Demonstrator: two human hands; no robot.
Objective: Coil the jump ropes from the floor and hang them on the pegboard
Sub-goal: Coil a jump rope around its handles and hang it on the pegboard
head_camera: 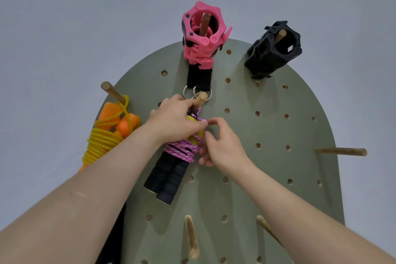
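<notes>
While the left hand (175, 120) gripped the top of the coiled pink jump rope (182, 152) at the wooden peg (200, 99) mid-pegboard (278, 178), the right hand (222, 146) curled its fingers against the coil's 3 o'clock side; whether it pinched a strand could not be told. If the loop sat only partly over the peg, letting go would likely drop the bundle and loosen its wraps. No true containers showed: at 12 and 1 o'clock a pink clamp (201, 32) and a black clamp (274, 49) each ringed a peg.
</notes>
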